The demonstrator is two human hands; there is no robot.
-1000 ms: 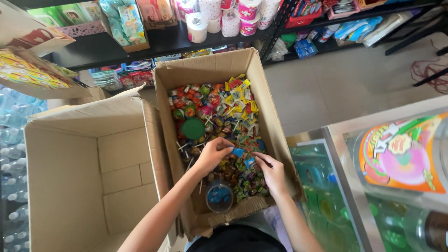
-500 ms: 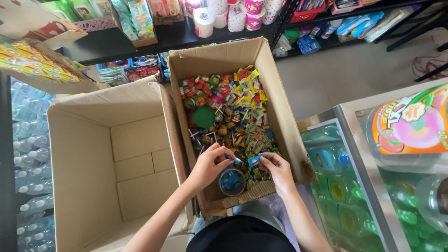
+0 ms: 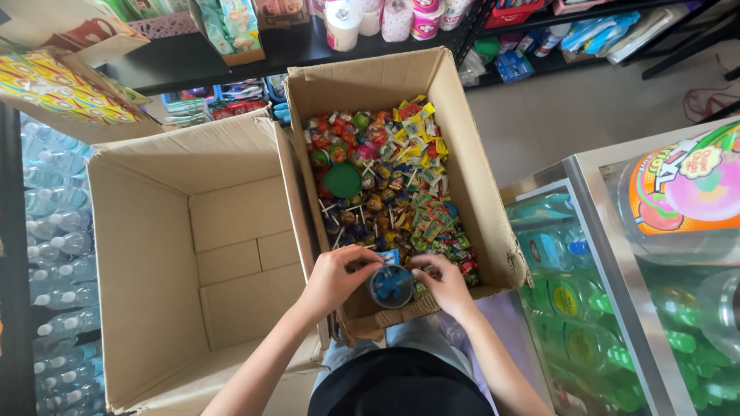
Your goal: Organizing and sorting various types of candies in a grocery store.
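Both hands are down at the near end of the candy box point(image 3: 470, 177), a brown cardboard carton packed with lollipops and wrapped sweets point(image 3: 389, 181) in red, yellow and green. The left hand point(image 3: 331, 279) curls its fingers against the left side of a small round clear jar point(image 3: 391, 286) with something blue inside; the right hand point(image 3: 443, 283) presses in from the right, fingers bent, so the jar sits between the two. Whether either hand truly grips it or just touches it, I cannot tell. The jar stands upright among the sweets, right by the near wall of the carton. Further in, a green round lid point(image 3: 343, 181) lies on the pile. To the left, touching this carton, is a larger empty cardboard box point(image 3: 146, 254). On the right, a glass-topped cooler point(image 3: 609, 254) holds green bottles. On the far side, a dark shelf point(image 3: 193, 58) carries paper rolls point(image 3: 343, 23) and packets.
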